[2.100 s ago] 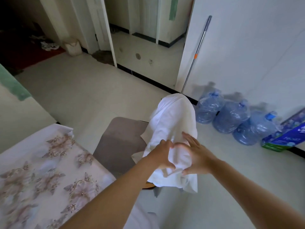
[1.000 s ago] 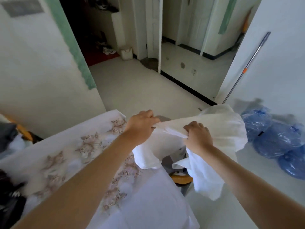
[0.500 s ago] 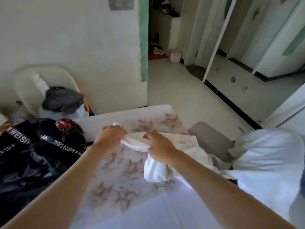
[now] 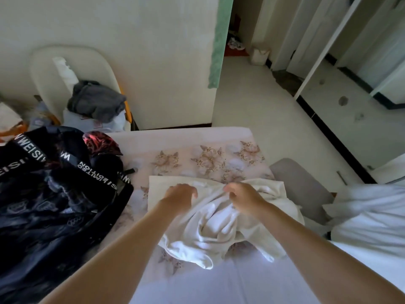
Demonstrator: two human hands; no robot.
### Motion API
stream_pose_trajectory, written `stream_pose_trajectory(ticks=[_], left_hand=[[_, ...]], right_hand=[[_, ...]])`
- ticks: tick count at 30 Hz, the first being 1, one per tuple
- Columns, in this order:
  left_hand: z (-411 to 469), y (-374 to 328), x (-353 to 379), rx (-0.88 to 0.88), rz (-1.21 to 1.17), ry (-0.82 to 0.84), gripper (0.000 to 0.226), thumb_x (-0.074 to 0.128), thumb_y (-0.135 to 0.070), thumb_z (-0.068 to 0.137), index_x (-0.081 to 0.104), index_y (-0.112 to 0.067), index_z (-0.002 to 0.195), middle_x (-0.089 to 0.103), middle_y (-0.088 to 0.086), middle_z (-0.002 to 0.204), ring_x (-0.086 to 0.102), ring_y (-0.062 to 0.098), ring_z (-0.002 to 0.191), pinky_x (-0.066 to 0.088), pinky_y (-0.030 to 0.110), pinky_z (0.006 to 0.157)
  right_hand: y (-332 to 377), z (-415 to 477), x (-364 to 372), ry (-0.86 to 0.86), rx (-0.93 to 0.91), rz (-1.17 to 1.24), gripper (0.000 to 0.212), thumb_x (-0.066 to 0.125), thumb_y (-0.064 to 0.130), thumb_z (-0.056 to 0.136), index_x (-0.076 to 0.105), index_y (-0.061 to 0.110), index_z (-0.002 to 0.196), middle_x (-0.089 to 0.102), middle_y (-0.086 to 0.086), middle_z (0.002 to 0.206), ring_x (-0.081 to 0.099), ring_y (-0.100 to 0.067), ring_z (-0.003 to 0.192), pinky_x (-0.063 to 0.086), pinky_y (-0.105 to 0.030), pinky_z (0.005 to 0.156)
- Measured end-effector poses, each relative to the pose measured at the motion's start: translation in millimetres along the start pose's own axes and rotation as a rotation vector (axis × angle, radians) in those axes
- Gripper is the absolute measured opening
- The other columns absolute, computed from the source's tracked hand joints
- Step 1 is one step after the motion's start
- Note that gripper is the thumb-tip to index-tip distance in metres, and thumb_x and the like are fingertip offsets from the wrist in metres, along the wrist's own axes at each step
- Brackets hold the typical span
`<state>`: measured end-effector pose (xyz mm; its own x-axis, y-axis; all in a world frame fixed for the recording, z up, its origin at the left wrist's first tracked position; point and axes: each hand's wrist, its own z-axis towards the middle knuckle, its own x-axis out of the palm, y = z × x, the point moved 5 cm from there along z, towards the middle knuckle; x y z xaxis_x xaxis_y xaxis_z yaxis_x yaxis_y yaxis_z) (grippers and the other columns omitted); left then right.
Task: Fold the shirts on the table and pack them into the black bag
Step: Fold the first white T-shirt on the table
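Observation:
A crumpled white shirt (image 4: 210, 229) lies on the table, which is covered by a floral cloth (image 4: 197, 150). My left hand (image 4: 180, 195) rests on the shirt's upper left part with curled fingers. My right hand (image 4: 242, 199) pinches a bunch of the shirt's fabric near its top edge. The black bag (image 4: 50, 194), printed with white lettering, sits open on the left side of the table, apart from the shirt. More white cloth (image 4: 370, 216) is draped over a chair at the right.
A grey chair seat (image 4: 300, 189) stands by the table's right edge. Behind the bag, a white chair (image 4: 72, 69) holds a grey garment (image 4: 96, 102) and other clothes. Tiled floor (image 4: 263, 110) and doorways lie beyond.
I lifted the white shirt from the chair back at the right, swung it left and laid it on the table. The view turned from the chair to the table and bag.

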<state>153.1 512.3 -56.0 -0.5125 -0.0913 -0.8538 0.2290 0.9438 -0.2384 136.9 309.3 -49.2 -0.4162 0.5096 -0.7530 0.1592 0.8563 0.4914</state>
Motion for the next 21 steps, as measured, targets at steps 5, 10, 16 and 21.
stream_pose_trajectory(ticks=[5, 10, 16, 21], left_hand=[[49.5, -18.9, 23.2, 0.008, -0.055, 0.013, 0.057, 0.047, -0.012, 0.101, 0.03, -0.03, 0.152, 0.023, 0.002, 0.16, 0.027, 0.025, 0.144, 0.034, 0.042, 0.11], [67.0, -25.9, 53.4, -0.029, 0.113, 0.085, 0.077, 0.06, -0.031, 0.095, 0.012, -0.035, 0.156, 0.027, 0.007, 0.156, 0.035, 0.032, 0.138, 0.035, 0.045, 0.109], [51.0, -0.2, 0.3, -0.135, -0.222, -0.38, 0.033, 0.048, -0.007, 0.096, 0.063, -0.021, 0.122, 0.059, 0.008, 0.111, 0.06, 0.028, 0.092, 0.048, 0.033, 0.068], [30.3, 38.2, -77.9, -0.211, -0.356, -0.729, 0.038, 0.048, 0.004, 0.087, 0.064, -0.015, 0.115, 0.055, 0.008, 0.109, 0.058, 0.031, 0.092, 0.048, 0.035, 0.072]], right_hand=[[-33.1, 44.9, -5.0, 0.031, -0.051, -0.373, 0.055, 0.05, 0.015, 0.094, 0.043, 0.029, 0.147, 0.042, 0.0, 0.154, 0.039, -0.022, 0.141, 0.032, -0.045, 0.114], [-51.3, 53.9, 17.3, 0.128, -0.093, -0.715, 0.037, 0.058, 0.03, 0.087, 0.057, 0.024, 0.123, 0.053, -0.005, 0.134, 0.048, -0.028, 0.127, 0.037, -0.041, 0.095], [-12.8, 50.6, -28.5, -0.409, -0.465, -0.406, 0.025, 0.074, 0.001, 0.068, 0.062, 0.015, 0.085, 0.064, 0.0, 0.076, 0.059, -0.023, 0.052, 0.039, -0.028, 0.044], [44.5, 68.5, -49.6, -0.495, -0.516, -0.267, 0.042, 0.068, -0.005, 0.072, 0.063, 0.01, 0.111, 0.064, -0.01, 0.094, 0.064, -0.033, 0.068, 0.047, -0.035, 0.051]])
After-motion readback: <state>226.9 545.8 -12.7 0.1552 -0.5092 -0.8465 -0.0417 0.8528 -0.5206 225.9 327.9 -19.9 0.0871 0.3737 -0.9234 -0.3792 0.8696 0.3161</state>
